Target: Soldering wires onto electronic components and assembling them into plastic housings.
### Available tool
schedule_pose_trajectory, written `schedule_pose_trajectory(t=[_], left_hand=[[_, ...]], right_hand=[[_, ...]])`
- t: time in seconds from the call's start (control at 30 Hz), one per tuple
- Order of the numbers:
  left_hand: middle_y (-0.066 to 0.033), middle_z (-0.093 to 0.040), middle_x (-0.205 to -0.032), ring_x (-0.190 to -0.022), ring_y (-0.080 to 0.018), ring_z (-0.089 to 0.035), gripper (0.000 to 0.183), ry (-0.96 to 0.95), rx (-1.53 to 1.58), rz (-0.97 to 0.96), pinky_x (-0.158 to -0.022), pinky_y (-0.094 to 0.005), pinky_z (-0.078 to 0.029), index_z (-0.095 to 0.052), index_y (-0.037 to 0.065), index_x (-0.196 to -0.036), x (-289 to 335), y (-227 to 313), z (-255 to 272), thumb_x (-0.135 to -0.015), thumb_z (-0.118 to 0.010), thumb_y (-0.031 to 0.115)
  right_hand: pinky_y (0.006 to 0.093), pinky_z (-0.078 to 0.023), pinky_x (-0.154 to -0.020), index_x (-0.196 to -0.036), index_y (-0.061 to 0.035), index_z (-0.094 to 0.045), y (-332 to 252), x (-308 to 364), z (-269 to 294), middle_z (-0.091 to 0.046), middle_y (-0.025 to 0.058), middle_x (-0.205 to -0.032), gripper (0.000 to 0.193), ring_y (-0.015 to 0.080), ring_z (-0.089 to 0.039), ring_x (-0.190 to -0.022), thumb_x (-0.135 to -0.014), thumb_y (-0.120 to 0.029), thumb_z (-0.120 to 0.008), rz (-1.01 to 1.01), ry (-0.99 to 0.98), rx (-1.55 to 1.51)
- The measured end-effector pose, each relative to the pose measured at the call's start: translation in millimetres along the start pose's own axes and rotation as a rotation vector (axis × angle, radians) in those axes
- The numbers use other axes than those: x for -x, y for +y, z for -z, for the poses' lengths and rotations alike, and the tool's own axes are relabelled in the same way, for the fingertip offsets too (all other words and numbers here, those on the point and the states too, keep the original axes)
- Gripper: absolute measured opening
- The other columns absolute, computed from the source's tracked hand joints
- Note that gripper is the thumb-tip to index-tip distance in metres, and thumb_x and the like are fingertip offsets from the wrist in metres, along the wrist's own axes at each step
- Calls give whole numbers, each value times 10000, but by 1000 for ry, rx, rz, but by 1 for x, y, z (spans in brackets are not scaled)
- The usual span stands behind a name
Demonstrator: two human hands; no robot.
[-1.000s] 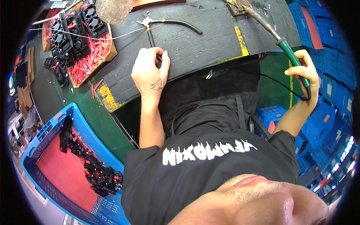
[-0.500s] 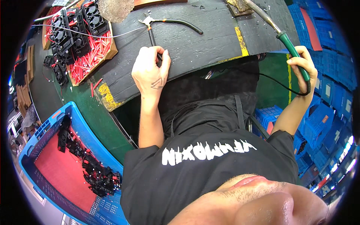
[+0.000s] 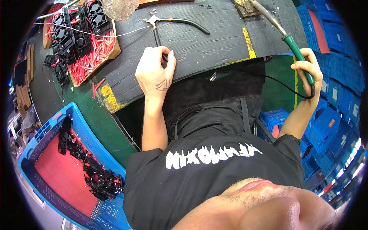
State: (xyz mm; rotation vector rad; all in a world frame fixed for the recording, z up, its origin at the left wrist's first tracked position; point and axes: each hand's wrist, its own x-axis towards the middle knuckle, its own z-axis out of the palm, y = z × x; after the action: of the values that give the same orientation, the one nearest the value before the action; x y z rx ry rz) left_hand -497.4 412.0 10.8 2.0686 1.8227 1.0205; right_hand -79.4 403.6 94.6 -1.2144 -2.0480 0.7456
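Here at the dark bench (image 3: 207, 50), the left hand (image 3: 155, 71) has thumb and forefinger pinching 1 black handle of the pliers (image 3: 153, 20), whose jaws aim away from the person while handle number 2 sweeps out rightward, a thin pale wire (image 3: 96, 38) reaching their head. And over the bench's right side, there's the soldering iron (image 3: 289, 41), right hand (image 3: 309, 69) fingers curled closed around its green grip, long axis slanting away and leftward, metal shaft toward a brown block (image 3: 242, 7).
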Motion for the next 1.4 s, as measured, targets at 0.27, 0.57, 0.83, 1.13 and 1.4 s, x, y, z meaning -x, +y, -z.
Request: schedule_pose_trajectory(t=[0.27, 0.57, 0.83, 1.13, 1.4], left_hand=[[-45, -527, -704, -567, -184, -542, 123, -5, -3, 4, -538, -308, -447, -660, 98, -819, -1, 1, 0, -804, -776, 137], [-44, -531, -709, -571, -185, -546, 127, 1, -5, 1, -540, -311, -451, -661, 100, -828, 1, 1, 1, -800, -779, 137], [-49, -541, -713, -575, -186, -553, 120, 1, 5, -19, -542, -310, -454, -661, 93, -827, 0, 0, 0, -804, -774, 130], [-47, -535, -711, -569, -184, -545, 122, 4, 17, -19, -538, -306, -448, -663, 92, -827, 0, 0, 0, -801, -777, 126], [-43, -533, -711, -564, -178, -539, 121, 9, 9, 2, -533, -303, -443, -665, 94, -824, 0, 2, -1, -798, -779, 124]], right_hand=[[215, -388, -637, -887, -20, -702, -18, -1, -4, -521, 36, -965, 170, 106, -532, -805, -754, 78, -662, -257, -43, -63], [238, -391, -692, -957, -22, -570, -52, -29, 3, -472, 23, -880, 284, 97, -489, -781, -725, -159, -661, -830, -12, -206], [232, -379, -688, -877, -26, -565, -52, -28, 10, -465, 29, -875, 247, 121, -484, -786, -677, -154, -633, -750, -15, -102], [287, -413, -744, -887, -48, -612, -25, 4, 11, -544, 121, -993, 115, 182, -517, -856, -804, -27, -688, 79, -23, 57], [285, -457, -622, -1091, -42, -573, 14, 41, -26, -573, 239, -1078, 250, 239, -579, -826, -982, -267, -557, -10, 300, -513]])
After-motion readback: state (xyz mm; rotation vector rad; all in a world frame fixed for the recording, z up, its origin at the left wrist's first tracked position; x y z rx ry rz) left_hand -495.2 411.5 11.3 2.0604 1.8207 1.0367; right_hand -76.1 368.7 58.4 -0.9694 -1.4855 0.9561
